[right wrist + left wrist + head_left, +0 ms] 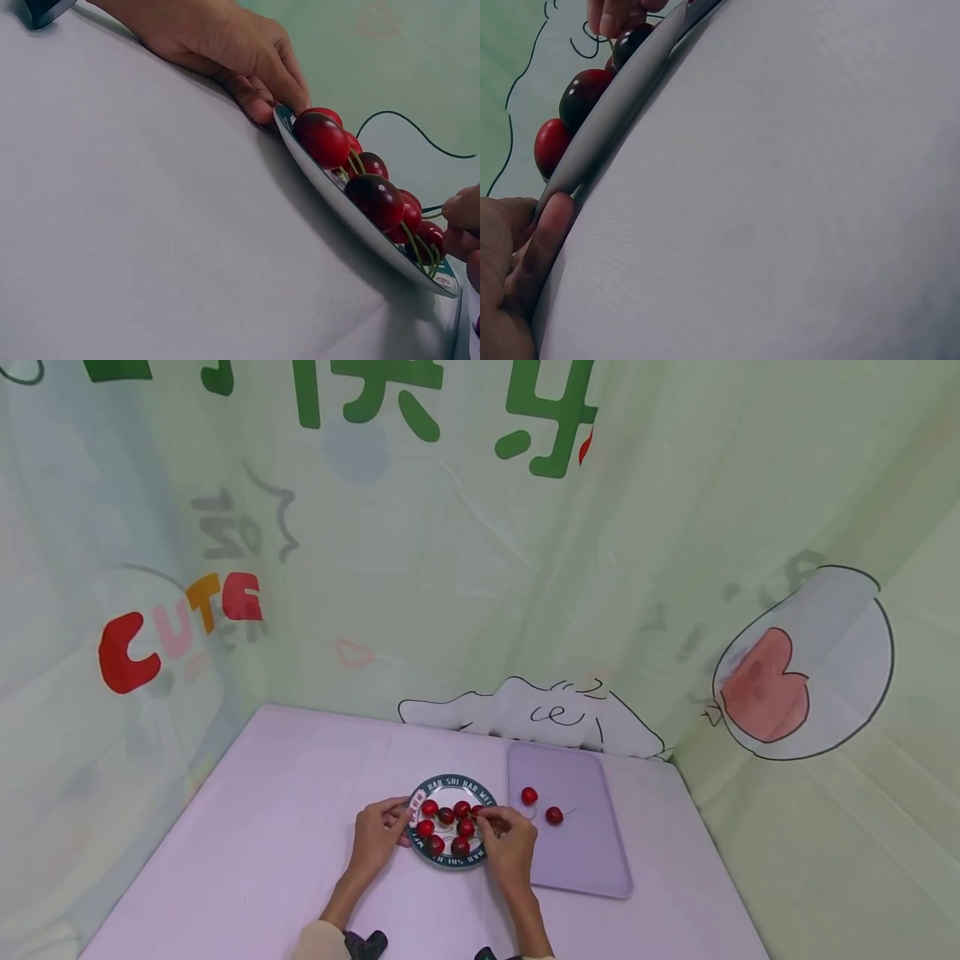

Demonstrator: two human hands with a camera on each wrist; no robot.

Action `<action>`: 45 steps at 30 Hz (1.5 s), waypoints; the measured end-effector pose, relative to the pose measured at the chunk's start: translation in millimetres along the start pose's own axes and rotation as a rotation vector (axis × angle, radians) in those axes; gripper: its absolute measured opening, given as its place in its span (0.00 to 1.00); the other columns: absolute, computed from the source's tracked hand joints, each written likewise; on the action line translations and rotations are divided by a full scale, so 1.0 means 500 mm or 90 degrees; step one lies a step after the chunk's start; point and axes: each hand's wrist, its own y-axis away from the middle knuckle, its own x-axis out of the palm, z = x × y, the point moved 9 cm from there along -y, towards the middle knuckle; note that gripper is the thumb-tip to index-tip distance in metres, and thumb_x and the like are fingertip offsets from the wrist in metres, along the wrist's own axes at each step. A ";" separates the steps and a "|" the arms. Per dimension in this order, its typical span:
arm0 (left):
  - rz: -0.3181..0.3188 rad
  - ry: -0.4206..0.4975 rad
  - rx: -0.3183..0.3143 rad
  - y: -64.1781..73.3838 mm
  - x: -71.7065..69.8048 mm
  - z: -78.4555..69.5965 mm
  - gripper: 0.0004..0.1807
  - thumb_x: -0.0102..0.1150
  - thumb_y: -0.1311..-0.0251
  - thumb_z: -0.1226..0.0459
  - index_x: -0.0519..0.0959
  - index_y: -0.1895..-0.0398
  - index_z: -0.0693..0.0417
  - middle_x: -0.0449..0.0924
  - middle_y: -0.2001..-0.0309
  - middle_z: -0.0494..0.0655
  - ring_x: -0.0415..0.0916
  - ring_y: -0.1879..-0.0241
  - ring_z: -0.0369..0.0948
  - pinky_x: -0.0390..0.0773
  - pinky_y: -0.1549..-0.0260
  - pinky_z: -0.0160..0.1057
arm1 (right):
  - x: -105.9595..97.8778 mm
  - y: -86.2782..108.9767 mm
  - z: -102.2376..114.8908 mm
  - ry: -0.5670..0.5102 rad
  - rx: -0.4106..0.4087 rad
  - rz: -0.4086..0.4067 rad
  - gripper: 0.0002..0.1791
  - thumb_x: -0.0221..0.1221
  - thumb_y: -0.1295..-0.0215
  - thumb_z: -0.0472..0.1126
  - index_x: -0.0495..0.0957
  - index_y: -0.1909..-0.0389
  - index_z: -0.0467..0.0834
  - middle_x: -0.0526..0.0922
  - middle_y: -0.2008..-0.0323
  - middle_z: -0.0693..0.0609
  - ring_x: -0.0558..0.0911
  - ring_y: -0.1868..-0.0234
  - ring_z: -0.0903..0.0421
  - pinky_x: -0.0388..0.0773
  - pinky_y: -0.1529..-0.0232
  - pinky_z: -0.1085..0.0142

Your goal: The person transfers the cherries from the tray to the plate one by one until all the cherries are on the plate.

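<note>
A round plate (450, 862) with a dark green lettered rim carries several red and dark red cherries (460, 847), some with stems showing. My left hand (377, 837) holds the plate's left edge, thumb at the rim and a finger below it in the left wrist view. Over the plate's right side, my right hand (512, 850) pinches a thin cherry stem (433, 216) between thumb and finger. That stem's cherry is among the others, and which one it belongs to is hard to tell.
Right of the plate lies a flat purple tray (577, 860), bearing one cherry (529, 796) and another cherry (554, 816), both stemmed. The pale tablecloth (300, 827) covers the table. A printed curtain (465, 568) stands behind and at both sides.
</note>
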 end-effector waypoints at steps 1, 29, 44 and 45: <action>0.000 0.000 0.000 -0.001 0.000 0.001 0.18 0.67 0.26 0.68 0.85 0.36 0.64 0.88 0.64 0.53 0.84 0.81 0.37 0.85 0.76 0.28 | 0.001 0.001 -0.004 0.007 0.008 0.003 0.06 0.75 0.34 0.33 0.94 0.59 0.46 0.94 0.63 0.53 0.84 0.66 0.62 0.83 0.62 0.77; -0.001 0.000 -0.004 0.000 0.000 0.001 0.19 0.68 0.26 0.67 0.85 0.36 0.62 0.88 0.63 0.52 0.85 0.80 0.38 0.85 0.74 0.27 | -0.014 0.022 -0.009 0.080 0.018 0.032 0.08 0.76 0.39 0.27 0.95 0.66 0.44 0.90 0.66 0.55 0.84 0.59 0.59 0.83 0.57 0.74; 0.002 0.004 -0.003 0.000 0.002 0.006 0.19 0.68 0.26 0.66 0.85 0.36 0.62 0.88 0.63 0.52 0.84 0.80 0.37 0.85 0.75 0.28 | -0.082 0.011 -0.023 0.050 -0.049 -0.070 0.08 0.76 0.41 0.26 0.93 0.65 0.41 0.92 0.66 0.49 0.83 0.64 0.59 0.81 0.61 0.74; 0.003 0.003 -0.002 0.001 0.002 0.006 0.19 0.68 0.26 0.66 0.85 0.36 0.62 0.88 0.63 0.52 0.84 0.80 0.37 0.85 0.75 0.28 | -0.090 0.009 -0.022 0.048 -0.057 -0.077 0.08 0.75 0.41 0.25 0.93 0.65 0.40 0.92 0.67 0.49 0.84 0.65 0.58 0.81 0.62 0.73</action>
